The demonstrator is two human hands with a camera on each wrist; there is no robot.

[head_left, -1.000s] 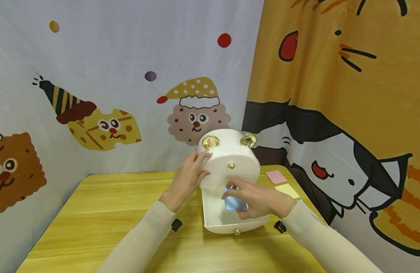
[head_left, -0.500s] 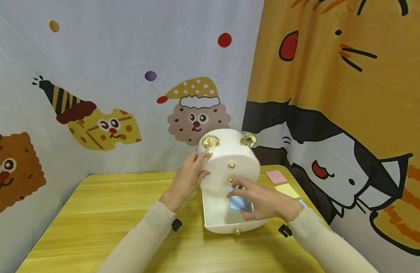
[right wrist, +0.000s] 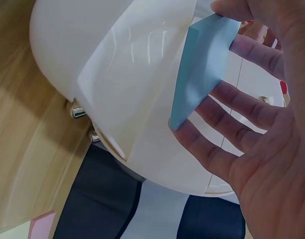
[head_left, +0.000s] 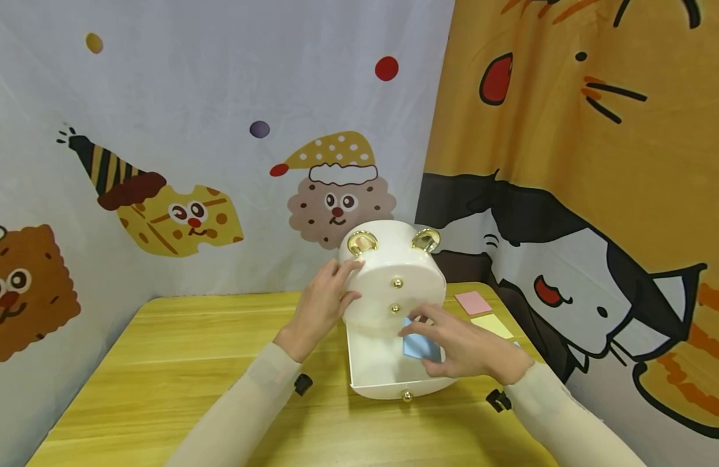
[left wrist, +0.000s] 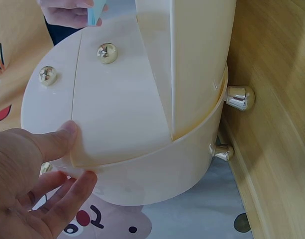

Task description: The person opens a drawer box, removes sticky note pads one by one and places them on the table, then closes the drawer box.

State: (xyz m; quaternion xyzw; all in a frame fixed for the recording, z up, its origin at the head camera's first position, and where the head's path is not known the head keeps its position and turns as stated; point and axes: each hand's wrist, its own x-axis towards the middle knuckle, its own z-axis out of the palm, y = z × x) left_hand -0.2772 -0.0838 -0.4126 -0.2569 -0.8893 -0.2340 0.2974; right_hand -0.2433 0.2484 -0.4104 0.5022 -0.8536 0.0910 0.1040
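A white rounded storage box (head_left: 417, 279) with gold ear shapes and round gold knobs stands on the table. Its bottom drawer (head_left: 373, 373) is pulled out, and I see no things inside the visible part. My left hand (head_left: 319, 306) rests against the box's left side, thumb on the front face (left wrist: 62, 142) and fingers around the edge. Over the drawer, my right hand (head_left: 467, 344) pinches a blue sticky note pad (head_left: 419, 347) between thumb and fingers. Close up in the right wrist view, that pad (right wrist: 204, 62) is tilted, its thick edge showing.
Right of the box lie a pink sticky note pad (head_left: 472, 303) and a yellow one (head_left: 491, 326). A sliver of something blue (head_left: 517, 344) shows behind the right wrist. Cartoon-printed curtains hang behind and to the right of the wooden table (head_left: 219, 350).
My right hand has shifted a little to the right over the drawer, carrying the blue sticky note pad with it. The left hand stays where it was on the box.
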